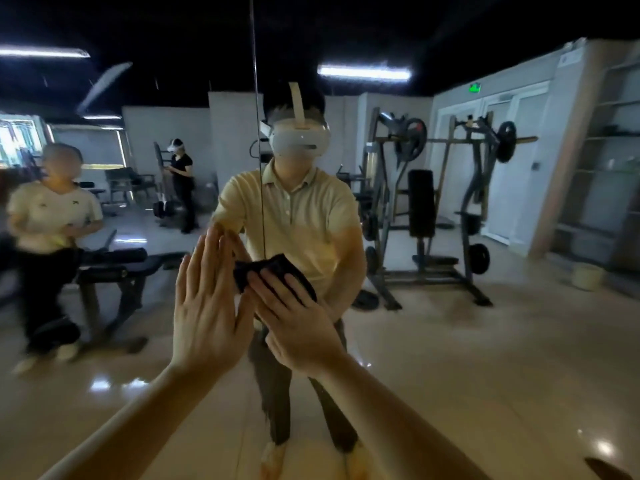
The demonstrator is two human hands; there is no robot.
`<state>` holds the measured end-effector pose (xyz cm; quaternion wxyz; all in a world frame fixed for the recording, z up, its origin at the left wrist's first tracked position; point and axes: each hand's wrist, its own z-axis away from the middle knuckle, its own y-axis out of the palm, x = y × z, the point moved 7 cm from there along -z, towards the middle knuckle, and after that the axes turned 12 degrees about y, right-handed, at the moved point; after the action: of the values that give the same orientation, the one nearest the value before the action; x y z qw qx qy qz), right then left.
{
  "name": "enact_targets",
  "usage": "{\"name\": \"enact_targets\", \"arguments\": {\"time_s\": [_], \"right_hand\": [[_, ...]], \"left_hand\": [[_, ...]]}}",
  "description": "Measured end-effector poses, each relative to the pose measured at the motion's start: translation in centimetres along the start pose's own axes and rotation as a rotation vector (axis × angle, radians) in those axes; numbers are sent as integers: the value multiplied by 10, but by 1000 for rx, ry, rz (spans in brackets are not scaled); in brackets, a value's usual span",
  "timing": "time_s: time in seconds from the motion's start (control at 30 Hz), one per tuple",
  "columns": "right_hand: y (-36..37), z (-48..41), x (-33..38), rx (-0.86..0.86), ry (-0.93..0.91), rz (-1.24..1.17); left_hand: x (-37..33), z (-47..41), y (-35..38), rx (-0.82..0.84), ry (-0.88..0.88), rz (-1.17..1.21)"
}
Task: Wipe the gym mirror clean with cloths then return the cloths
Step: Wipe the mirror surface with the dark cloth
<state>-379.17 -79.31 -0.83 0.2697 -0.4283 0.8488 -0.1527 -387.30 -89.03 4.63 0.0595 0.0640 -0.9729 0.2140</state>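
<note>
The gym mirror (433, 341) fills the view, with a thin vertical seam (258, 133) between two panels. My left hand (207, 306) lies flat against the glass, fingers straight and pointing up, just left of the seam. My right hand (298, 323) presses a dark cloth (273, 271) onto the mirror with straight spread fingers, right next to the left hand. The cloth bunches above the fingertips. My own reflection stands behind both hands.
The mirror reflects a weight bench (114, 268) at left, a plate-loaded rack machine (433, 209) at right, a small bucket (587, 277) on the glossy floor, and two other people (52, 237) farther back.
</note>
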Motion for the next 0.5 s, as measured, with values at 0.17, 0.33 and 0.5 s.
{"name": "enact_targets", "arguments": {"time_s": [0.17,0.33,0.5], "right_hand": [[-38,52,-150,-36,326,135],[-63,86,-230,-235,1020,-11],[-26,42,-91,-207,767,-204]], "left_hand": [[-23,5,32,0,-117,7],[-27,1,51,34,-178,-73],[-26,5,39,32,-137,2]]}}
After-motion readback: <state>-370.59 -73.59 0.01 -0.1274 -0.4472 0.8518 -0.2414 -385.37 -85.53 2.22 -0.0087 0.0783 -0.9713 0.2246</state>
